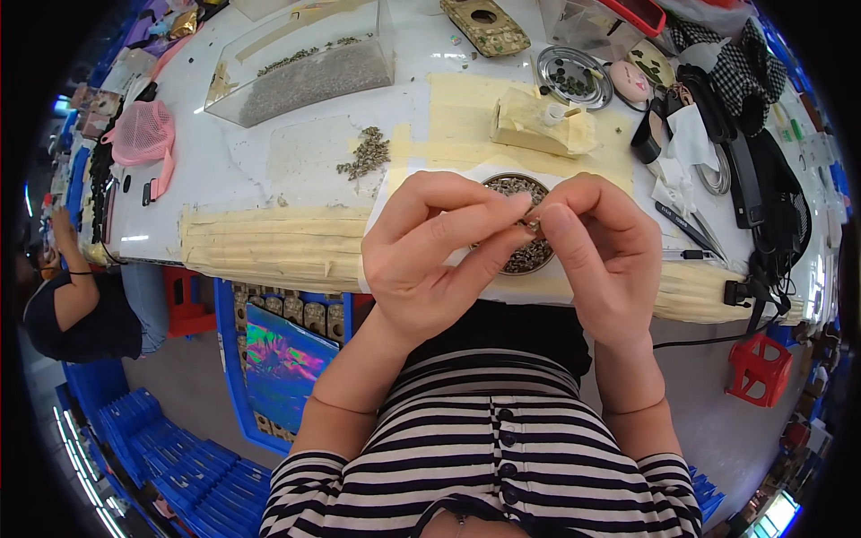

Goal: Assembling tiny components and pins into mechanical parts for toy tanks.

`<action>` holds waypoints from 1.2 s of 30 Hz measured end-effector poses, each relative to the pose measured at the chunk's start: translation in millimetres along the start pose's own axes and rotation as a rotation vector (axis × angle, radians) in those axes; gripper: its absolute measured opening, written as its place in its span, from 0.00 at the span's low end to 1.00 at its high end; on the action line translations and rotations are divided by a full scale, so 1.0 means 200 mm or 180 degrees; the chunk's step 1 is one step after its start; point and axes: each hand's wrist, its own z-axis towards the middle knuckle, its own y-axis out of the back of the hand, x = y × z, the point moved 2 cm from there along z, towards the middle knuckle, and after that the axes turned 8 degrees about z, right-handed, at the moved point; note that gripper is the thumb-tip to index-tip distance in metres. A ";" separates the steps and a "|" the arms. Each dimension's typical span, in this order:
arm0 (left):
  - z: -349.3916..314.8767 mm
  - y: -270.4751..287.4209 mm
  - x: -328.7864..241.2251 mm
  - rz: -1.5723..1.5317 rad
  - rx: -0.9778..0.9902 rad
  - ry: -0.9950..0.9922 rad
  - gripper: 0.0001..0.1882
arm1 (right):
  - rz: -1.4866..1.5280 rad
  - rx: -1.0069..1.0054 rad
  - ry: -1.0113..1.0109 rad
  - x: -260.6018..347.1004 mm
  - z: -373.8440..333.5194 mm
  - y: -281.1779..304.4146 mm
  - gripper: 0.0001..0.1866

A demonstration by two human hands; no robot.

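Observation:
My left hand [430,247] and my right hand [603,251] meet fingertip to fingertip above a round tin [549,260]. Thumb and forefinger are pinched on each hand. Between them is a tiny piece, too small to make out. Many small grey-brown bits [520,186] fill the tin, which rests on white paper at the table's near edge; my hands hide part of it. A loose pile of similar bits [366,154] lies on the table beyond my left hand.
A clear box [305,85] of small bits stands far left, near a pink mesh pouch [143,133]. Behind my hands sits a tape-covered block [543,124]. A metal dish [574,76] and tweezers [708,235] lie right. Below left is a blue crate [231,359]; a person [81,305] sits far left.

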 end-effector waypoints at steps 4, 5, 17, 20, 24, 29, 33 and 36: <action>-0.13 -0.05 -0.15 -0.1676 0.0969 0.0962 0.12 | -0.0242 -0.0292 0.1052 0.18 0.02 0.11 0.05; -0.18 -0.11 -0.18 -0.2028 0.1682 0.0899 0.10 | -0.0424 -0.0435 0.1282 0.25 0.03 0.14 0.07; -0.75 -0.93 -0.18 -0.4431 0.4946 0.4594 0.17 | 0.0984 0.1485 -0.0073 0.12 0.13 -0.83 0.10; -0.78 -0.88 -0.18 -0.4355 0.4958 0.4467 0.16 | 0.1738 0.1622 -0.0117 0.18 0.07 -1.09 0.10; -0.79 -0.82 -0.17 -0.4276 0.4959 0.4283 0.15 | 0.2023 0.1861 -0.0316 0.16 0.01 -1.19 0.10; -0.79 -0.77 -0.17 -0.4212 0.4974 0.4103 0.15 | 0.1999 0.1793 -0.0350 0.12 0.00 -1.19 0.09; -0.79 -0.75 -0.16 -0.4177 0.4971 0.4021 0.14 | 0.2088 0.1848 -0.0348 0.14 -0.04 -1.19 0.09; -0.79 -0.73 -0.16 -0.4128 0.4973 0.3963 0.14 | 0.2150 0.1847 -0.0264 0.15 -0.05 -1.23 0.09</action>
